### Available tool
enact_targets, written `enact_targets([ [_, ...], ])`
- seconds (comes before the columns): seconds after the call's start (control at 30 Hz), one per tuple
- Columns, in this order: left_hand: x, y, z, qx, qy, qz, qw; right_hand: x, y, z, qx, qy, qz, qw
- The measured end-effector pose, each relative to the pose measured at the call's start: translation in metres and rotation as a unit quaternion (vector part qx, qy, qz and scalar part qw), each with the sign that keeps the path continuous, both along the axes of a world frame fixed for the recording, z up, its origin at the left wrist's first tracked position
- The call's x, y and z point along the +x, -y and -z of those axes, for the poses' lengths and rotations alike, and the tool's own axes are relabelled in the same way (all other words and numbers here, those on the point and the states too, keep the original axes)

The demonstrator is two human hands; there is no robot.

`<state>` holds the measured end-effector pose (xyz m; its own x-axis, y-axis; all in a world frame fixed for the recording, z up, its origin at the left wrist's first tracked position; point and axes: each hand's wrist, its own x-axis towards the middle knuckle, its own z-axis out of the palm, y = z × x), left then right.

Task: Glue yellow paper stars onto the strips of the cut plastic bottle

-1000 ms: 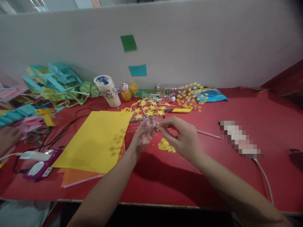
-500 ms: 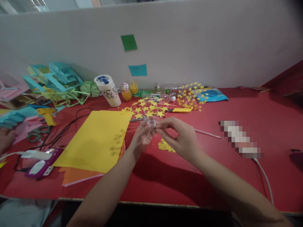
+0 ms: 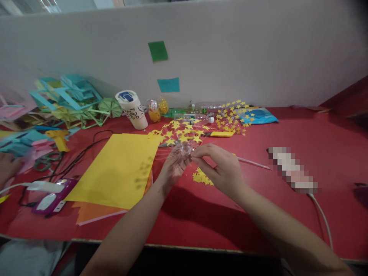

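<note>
A red table (image 3: 287, 126) fills the scene, with a yellow paper sheet (image 3: 117, 168) lying on its left half. Just right of the sheet, at the middle of the table, the left hand (image 3: 171, 168) grasps a clear plastic piece (image 3: 184, 147) from the near left. The right hand (image 3: 221, 168) pinches the piece's right edge. Yellow stars (image 3: 184, 132) fan out on its far side. A small pile of loose stars (image 3: 201, 177) lies on the table between the hands.

Dim, even overhead light; soft shadows under the arms; edges bend and blur, far left smeared.
</note>
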<state>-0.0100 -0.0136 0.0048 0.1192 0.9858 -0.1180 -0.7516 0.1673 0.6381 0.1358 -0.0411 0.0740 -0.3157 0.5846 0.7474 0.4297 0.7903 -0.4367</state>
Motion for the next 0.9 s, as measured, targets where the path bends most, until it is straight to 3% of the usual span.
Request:
enact_targets([
  [0.37,0.0,0.0,-0.007,0.013,0.013,0.012,1.0,-0.002,-0.002,0.002,0.047,0.022,-0.003,0.999],
  [0.63,-0.004,-0.005,0.002,0.036,0.025,0.008,0.999,0.002,-0.002,0.001,0.108,0.029,0.01,0.994],
  [0.9,-0.005,-0.004,-0.004,-0.031,0.027,0.002,0.999,0.013,-0.005,-0.016,0.105,-0.019,0.03,0.994],
])
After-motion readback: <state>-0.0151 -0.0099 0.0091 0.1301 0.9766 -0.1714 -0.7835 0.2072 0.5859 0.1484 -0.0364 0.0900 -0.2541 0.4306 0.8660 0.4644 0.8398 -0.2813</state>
